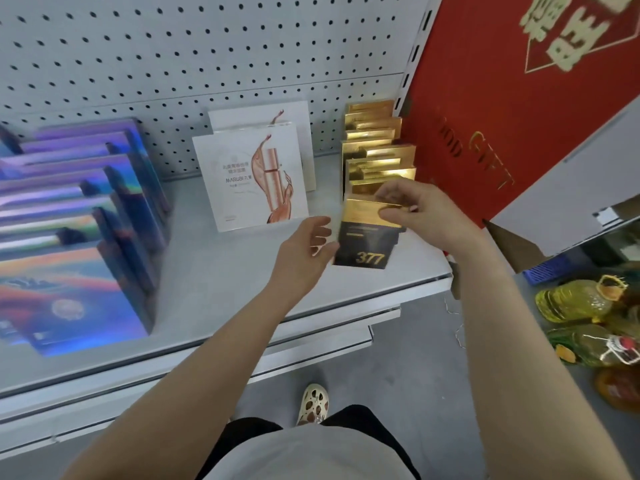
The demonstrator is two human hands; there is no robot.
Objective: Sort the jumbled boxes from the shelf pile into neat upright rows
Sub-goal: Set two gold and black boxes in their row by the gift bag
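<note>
Blue boxes (79,216) stand in a row at shelf (225,282) left; white boxes (252,178) upright at centre. L hand (308,247) reaches fwd, arm extended, fingers loosely curled and apart, just touching black box (367,244) edge. R hand (419,213), wrist bent inward, thumb and fingers pinched on gold top of that box, front of gold row (377,147), shelf right.

A shop: a grey metal retail shelf (214,271) backed by pegboard (173,57) carries rows of boxed cosmetics (252,178) facing outward. At three o'clock stands a red gift box (502,116); bottles of cooking oil (575,303) sit on the floor at four o'clock.
</note>
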